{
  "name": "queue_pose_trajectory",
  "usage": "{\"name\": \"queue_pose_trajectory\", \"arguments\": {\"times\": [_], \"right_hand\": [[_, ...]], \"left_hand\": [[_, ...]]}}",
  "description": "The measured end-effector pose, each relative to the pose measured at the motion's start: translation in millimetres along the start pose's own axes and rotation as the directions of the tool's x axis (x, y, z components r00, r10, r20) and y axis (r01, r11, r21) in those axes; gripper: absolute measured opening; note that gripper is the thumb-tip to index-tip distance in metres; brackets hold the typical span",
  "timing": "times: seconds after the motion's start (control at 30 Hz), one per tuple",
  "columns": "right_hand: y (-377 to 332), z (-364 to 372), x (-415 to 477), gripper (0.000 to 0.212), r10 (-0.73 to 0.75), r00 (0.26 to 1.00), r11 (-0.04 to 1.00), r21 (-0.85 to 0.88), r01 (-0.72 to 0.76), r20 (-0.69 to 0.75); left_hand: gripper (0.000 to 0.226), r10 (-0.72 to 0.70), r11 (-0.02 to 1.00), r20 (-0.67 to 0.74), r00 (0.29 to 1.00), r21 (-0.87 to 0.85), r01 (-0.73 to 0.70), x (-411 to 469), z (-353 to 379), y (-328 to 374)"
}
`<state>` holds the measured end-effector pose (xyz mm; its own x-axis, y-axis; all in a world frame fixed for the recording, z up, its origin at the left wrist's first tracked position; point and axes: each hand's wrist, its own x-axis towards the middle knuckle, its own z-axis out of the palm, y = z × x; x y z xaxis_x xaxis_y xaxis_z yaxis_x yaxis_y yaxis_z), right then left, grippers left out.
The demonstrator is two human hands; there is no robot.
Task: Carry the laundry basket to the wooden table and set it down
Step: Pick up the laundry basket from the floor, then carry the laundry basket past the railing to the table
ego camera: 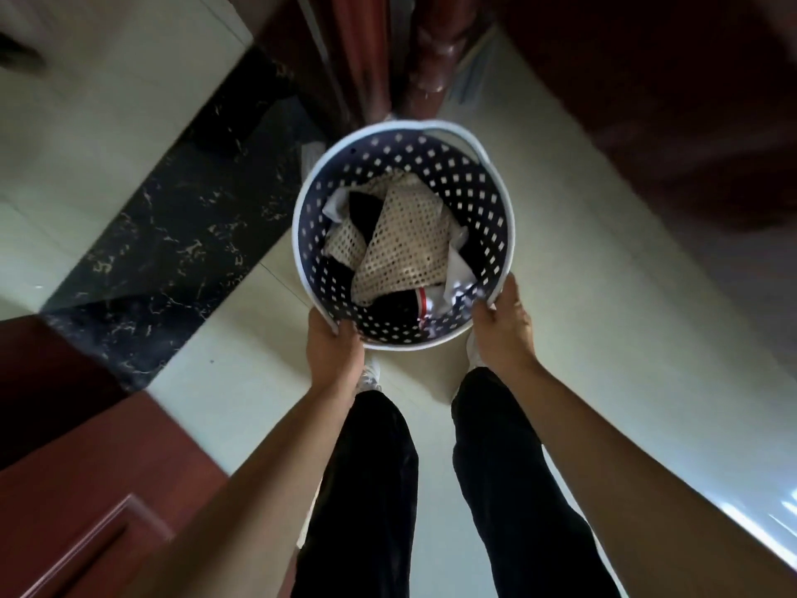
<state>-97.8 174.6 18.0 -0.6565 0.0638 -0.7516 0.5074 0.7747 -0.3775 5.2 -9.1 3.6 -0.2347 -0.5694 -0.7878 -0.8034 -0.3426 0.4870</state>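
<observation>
A round laundry basket (483,196) with a white rim and dark perforated walls hangs in front of me above the floor. Inside lie a cream mesh garment (409,239) and dark and white clothes. My left hand (334,345) grips the near rim on the left. On the right, my right hand (502,325) clasps the near rim. A dark reddish wooden surface (690,123), blurred, fills the upper right; I cannot tell whether it is the table.
Pale floor tiles (241,381) with a black marble strip (172,235) run diagonally at left. A red-brown wooden door or cabinet (86,489) is at lower left. Dark wooden posts (431,58) stand just beyond the basket. My legs in black trousers (375,489) are below.
</observation>
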Motion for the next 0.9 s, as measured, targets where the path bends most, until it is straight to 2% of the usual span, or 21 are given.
{"name": "queue_pose_trajectory", "arguments": {"times": [0.07, 0.2, 0.3, 0.43, 0.57, 0.7, 0.77, 0.83, 0.9], "right_hand": [[-13, -24, -44, 0.058, -0.019, 1.0, 1.0, 0.017, 0.019, 0.013], [-55, -86, -149, 0.055, -0.071, 0.997, 0.994, 0.089, 0.071, 0.005], [-85, -134, -231, 0.057, -0.082, 0.996, 0.985, 0.149, 0.085, -0.026], [-109, -188, -335, 0.051, -0.084, 0.988, 0.953, 0.281, 0.118, -0.128], [-104, -221, -408, 0.045, -0.079, 0.959, 0.894, 0.405, 0.189, -0.274], [-79, -240, -465, 0.056, -0.074, 0.913, 0.815, 0.504, 0.287, -0.4], [-62, -251, -489, 0.068, -0.04, 0.878, 0.769, 0.547, 0.332, -0.477], [-47, -268, -513, 0.082, 0.002, 0.847, 0.681, 0.621, 0.388, -0.532], [-27, -285, -535, 0.089, 0.014, 0.81, 0.566, 0.672, 0.477, -0.586]], "left_hand": [[0.027, 0.001, 1.0, -0.001, 1.0, -0.023, -0.001, -47, -27, 25], [0.023, 0.091, 0.992, 0.03, 0.995, -0.089, -0.088, -153, -84, 85], [0.027, 0.118, 0.988, 0.035, 0.992, -0.104, -0.114, -229, -124, 134], [0.049, 0.209, 0.973, 0.111, 0.972, -0.12, -0.196, -315, -171, 187], [0.045, 0.316, 0.948, 0.197, 0.928, -0.096, -0.303, -384, -197, 214], [0.049, 0.44, 0.897, 0.312, 0.842, -0.111, -0.428, -441, -205, 224], [0.047, 0.48, 0.874, 0.357, 0.801, -0.113, -0.473, -469, -199, 232], [0.043, 0.527, 0.841, 0.428, 0.734, -0.138, -0.523, -502, -188, 241], [0.041, 0.577, 0.787, 0.514, 0.635, -0.14, -0.601, -540, -176, 244]]}}
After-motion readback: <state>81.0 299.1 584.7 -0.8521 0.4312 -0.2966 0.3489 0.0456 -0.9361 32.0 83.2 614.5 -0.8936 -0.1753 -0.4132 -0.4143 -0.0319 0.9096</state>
